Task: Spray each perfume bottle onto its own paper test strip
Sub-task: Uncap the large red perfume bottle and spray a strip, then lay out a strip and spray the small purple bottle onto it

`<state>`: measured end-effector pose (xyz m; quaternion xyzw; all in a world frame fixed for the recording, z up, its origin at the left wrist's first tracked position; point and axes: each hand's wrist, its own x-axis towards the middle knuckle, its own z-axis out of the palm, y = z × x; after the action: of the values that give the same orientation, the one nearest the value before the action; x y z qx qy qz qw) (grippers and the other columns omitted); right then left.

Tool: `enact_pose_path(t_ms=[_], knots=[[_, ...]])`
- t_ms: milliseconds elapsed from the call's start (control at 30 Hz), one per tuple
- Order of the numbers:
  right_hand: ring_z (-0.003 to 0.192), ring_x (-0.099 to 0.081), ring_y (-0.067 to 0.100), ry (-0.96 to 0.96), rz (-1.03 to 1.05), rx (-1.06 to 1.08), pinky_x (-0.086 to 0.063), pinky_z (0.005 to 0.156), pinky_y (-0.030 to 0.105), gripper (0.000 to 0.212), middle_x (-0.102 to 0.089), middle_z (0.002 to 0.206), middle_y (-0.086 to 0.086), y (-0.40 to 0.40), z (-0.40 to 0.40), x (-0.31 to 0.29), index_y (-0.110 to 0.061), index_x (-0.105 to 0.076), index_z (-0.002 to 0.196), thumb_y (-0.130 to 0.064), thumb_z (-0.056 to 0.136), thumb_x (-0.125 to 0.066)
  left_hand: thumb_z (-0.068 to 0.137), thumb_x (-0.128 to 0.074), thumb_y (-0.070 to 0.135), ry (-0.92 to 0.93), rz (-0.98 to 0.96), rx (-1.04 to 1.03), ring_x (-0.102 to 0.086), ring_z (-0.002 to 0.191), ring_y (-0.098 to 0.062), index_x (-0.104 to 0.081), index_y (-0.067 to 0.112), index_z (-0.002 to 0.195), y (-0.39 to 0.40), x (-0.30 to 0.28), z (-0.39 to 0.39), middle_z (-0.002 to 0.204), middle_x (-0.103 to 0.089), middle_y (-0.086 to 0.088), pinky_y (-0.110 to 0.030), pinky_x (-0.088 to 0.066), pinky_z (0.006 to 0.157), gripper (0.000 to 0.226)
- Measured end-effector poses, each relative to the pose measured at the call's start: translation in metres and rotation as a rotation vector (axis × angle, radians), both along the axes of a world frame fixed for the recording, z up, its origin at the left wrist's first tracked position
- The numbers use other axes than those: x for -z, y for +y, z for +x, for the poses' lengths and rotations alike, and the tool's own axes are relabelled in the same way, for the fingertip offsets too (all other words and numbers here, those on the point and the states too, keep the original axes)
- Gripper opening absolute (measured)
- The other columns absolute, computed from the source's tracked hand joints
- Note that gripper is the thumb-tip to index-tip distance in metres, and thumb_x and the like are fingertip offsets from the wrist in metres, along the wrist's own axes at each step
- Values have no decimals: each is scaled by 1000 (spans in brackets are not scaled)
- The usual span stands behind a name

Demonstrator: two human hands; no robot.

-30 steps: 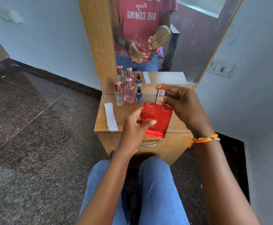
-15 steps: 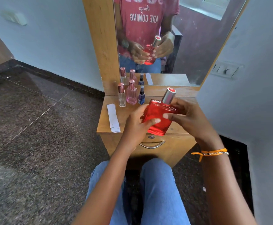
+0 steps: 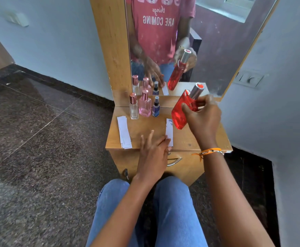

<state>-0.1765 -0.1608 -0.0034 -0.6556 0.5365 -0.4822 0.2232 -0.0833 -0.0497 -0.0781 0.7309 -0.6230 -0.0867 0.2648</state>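
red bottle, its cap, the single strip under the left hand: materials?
Red bottle: looks like glass or clear hard plastic, glossy; light passes through the red body, with bright highlights.
Cap: apparently metal or metallised plastic, satin silver; its side reflects in streaks.
Single strip: paper by the look, matte white, thin and flat on the wooden top.

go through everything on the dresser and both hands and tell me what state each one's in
Red bottle: tilted, capped, held above the dresser.
Right hand: gripping the red bottle.
Left hand: fingers straight, touching single strip.
Strip stack: lying flat.
Three small bottles: upright, capped.
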Motion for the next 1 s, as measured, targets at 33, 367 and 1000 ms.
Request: enact_pose_path(t_ms=[33,367,1000], knots=[[69,-55,13,5,-1,-2,-33,55,13,26,-59,78,-3,-3,5,3,-16,-53,82,-23,72,-75,98,-41,21,-15,-6,0,-17,143,-29,-51,21,132,0,1,-1,141,-48,9,-51,0,116,35],[72,-55,18,91,3,18,-31,57,25,28,-62,83,4,-17,31,22,-10,-54,83,-28,73,-72,98,-40,23,11,-3,8,-17,142,-29,-49,22,133,-3,7,0,142,-46,8,-46,6,114,36],[69,-41,9,111,-194,30,-23,55,20,40,-49,85,-1,11,36,35,-8,-50,91,-41,81,-70,94,-39,16,228,-192,-161,-30,133,-19,-49,21,132,9,-2,31,134,-51,4,-40,-19,116,40]])
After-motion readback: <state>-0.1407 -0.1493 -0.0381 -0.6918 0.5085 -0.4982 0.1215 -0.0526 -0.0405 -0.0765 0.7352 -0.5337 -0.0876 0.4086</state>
